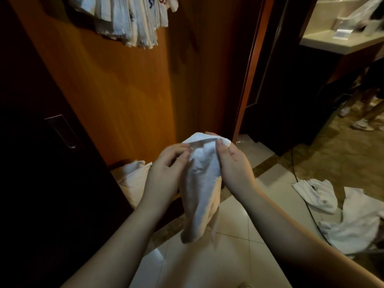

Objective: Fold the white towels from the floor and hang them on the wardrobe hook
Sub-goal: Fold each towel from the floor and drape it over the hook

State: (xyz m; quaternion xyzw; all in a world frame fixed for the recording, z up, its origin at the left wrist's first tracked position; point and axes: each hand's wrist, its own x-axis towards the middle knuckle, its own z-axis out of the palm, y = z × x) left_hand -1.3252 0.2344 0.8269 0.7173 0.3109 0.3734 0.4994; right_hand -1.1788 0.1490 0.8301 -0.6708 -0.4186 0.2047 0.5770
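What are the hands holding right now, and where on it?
Both hands, left and right, pinch a white towel at its top edge; the rest hangs down.

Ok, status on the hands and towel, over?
Left hand and right hand both grip one towel, unfolded. More towels on floor right; hung towels above. Nothing in the way.

Both hands, left hand (166,165) and right hand (232,163), pinch a hanging white towel (201,188); loose towels (342,215) lie at four o'clock.
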